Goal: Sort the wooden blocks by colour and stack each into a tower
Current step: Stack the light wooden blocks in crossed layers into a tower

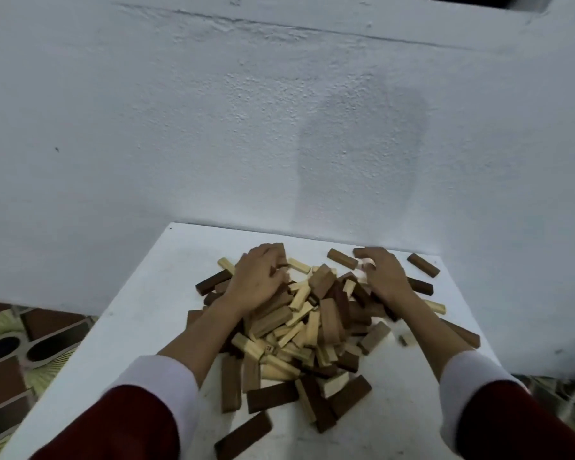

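1. The pile of wooden blocks [307, 330] lies in the middle of the white table [140, 327], unsorted: pale, mid-brown and dark blocks lie crossed over one another, so their long axes point every way and no tower stands.
2. At the pile's 6 o'clock edge, a dark block [272, 397] lies flat with its long axis running roughly from 8 to 2 o'clock; another dark block [243, 436] nearer the table's front edge lies much the same way, apart from the heap.
3. At the 1 o'clock side, a stray dark block [423, 265] lies alone, its long axis from 10 to 4 o'clock, near the table's far right corner.
4. The left hand [258, 280] rests palm down on the pile's 11 o'clock part, fingers curled over blocks beneath; whether they clamp one, I cannot tell.
5. The right hand [384, 275] rests on the pile's 1 o'clock part, fingers bent down onto blocks; its grasp is likewise unclear.
6. Both forearms come in from 6 o'clock, in white cuffs and dark red sleeves [123, 426], flanking the heap.
7. A white wall [213, 127] rises just behind the table at 12 o'clock; a patterned floor [20, 353] shows at 9 o'clock.
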